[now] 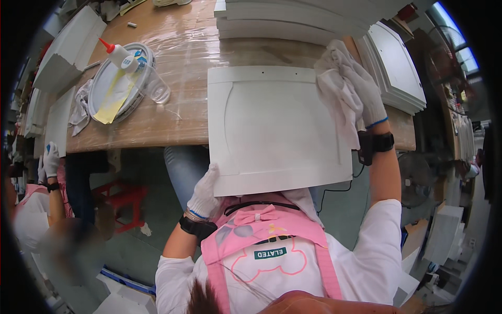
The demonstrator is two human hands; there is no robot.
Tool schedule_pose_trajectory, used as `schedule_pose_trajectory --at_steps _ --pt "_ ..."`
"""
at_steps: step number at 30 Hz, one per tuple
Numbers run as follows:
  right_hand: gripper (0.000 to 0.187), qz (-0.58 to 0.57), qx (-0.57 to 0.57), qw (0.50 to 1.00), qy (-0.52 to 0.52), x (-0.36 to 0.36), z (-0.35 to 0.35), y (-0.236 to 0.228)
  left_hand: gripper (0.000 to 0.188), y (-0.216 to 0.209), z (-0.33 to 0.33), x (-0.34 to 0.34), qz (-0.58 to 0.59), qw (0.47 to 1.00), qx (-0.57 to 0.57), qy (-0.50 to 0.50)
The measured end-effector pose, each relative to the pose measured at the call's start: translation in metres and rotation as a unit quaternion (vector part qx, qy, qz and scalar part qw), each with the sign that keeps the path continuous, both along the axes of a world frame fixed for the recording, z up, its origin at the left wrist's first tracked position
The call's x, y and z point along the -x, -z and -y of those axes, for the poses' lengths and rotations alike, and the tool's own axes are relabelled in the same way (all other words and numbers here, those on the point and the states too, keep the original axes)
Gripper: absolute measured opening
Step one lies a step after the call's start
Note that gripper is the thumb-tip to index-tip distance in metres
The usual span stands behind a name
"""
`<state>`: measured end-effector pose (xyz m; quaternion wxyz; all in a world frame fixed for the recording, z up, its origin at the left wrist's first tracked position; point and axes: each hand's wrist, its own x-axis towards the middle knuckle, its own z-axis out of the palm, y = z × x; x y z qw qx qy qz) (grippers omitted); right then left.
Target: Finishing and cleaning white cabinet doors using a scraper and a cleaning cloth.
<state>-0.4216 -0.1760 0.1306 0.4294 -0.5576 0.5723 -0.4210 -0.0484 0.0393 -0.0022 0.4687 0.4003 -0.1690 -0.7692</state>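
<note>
A white panel with a raised frame and a curved line along its left side lies partly on the table and overhangs the near edge toward my lap. My left hand, in a white knit glove, grips the panel's near left corner, with its thumb along the edge. My right hand, gloved too, is closed on a crumpled whitish cloth at the panel's far right corner. The cloth drapes down over the right edge and hides part of it.
White panels are stacked at the far side, with another stack at right. On the left, a round white lid carries a red-tipped bottle, beside a clear cup and a rag. A co-worker's gloved hand shows far left.
</note>
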Motion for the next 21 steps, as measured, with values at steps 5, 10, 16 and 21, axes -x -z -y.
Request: schedule_pose_trajectory --at_steps 5,10,16,21 --pt "0.068 -0.620 0.122 0.774 -0.043 -0.121 0.005 0.064 0.050 -0.029 -0.001 0.005 0.090 0.991 0.089 0.032" --pt "0.055 -0.408 0.320 0.795 -0.316 -0.212 -0.086 0.088 0.049 -0.010 -0.002 -0.008 0.358 0.897 0.240 0.094" --pt "0.037 -0.059 -0.158 0.787 -0.594 -0.114 -0.140 0.041 0.049 -0.005 0.007 0.002 0.026 0.998 0.059 0.008" --pt "0.048 -0.137 -0.044 0.981 -0.126 -0.062 -0.054 0.032 0.049 -0.022 0.008 0.006 -0.214 0.974 -0.068 -0.011"
